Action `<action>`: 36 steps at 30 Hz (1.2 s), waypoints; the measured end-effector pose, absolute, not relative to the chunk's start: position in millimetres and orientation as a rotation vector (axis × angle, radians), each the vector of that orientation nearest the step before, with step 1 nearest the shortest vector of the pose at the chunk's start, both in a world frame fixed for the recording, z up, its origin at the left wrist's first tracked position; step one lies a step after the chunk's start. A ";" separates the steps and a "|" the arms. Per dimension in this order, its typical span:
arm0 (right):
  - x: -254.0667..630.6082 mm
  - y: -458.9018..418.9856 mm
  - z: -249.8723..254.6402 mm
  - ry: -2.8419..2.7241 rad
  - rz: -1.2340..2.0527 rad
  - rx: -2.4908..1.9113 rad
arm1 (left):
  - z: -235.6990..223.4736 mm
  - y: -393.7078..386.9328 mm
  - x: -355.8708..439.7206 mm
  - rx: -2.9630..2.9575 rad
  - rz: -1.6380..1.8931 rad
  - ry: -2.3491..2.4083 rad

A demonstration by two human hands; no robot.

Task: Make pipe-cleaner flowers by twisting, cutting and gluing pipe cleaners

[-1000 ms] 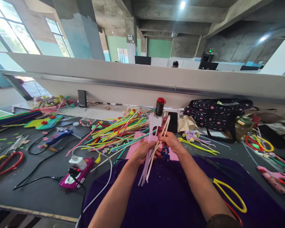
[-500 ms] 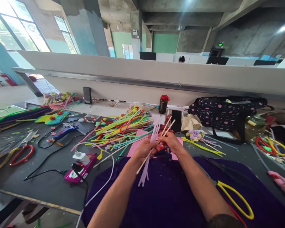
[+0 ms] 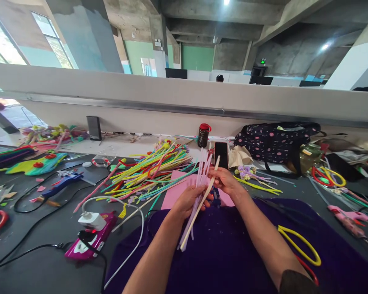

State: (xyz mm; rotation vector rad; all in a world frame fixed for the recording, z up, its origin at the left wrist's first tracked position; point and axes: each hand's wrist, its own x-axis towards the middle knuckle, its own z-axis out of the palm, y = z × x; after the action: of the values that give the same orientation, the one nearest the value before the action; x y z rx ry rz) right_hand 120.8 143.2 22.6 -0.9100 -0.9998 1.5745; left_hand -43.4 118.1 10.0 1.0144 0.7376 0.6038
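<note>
Just now, the slender cream stems (image 3: 199, 208), previously spread, have been drawn together along the slim lilac stems (image 3: 201, 171), leaving their lower ends close; lilac is clasped in the left hand's (image 3: 187, 200) closed grip, cream pinched by the right hand (image 3: 225, 179), above dark purple cloth (image 3: 221, 253).

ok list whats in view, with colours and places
lilac stems: several, lilac, in left hand
cream stem: one or more, cream, at right hand
stem pile: one, many-coloured, left of hands
pink sheet: one, pink, behind hands
bottle: one, dark with red lid, back centre
phone: one, black, right of bottle
bag: one, black patterned, back right
power strip: one, magenta, left
scissors: at least two, red/yellow handles, both sides
small scraps: uncounted, mixed, far left
left hand: one, bare, centre
right hand: one, bare, centre-right
</note>
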 end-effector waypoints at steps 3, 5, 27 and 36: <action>119.8 142.1 23.5 -1.021 1.570 -0.925 | 12.4 115.4 -41.7 1.066 0.544 0.738; 119.4 142.3 23.8 -1.030 1.534 -0.969 | 14.0 113.1 -39.9 1.087 0.529 0.704; 123.3 141.2 24.8 -1.093 1.386 -1.076 | 17.9 101.3 -32.9 0.883 0.696 0.716; 123.9 141.3 23.1 -1.143 1.341 -1.102 | 13.2 103.4 -31.3 0.921 0.624 0.729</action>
State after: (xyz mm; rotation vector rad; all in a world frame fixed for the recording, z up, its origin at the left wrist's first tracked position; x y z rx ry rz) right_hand 123.9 141.3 23.1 -1.1023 -1.1432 1.3409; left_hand -31.3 103.4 13.2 0.9210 0.7293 0.6241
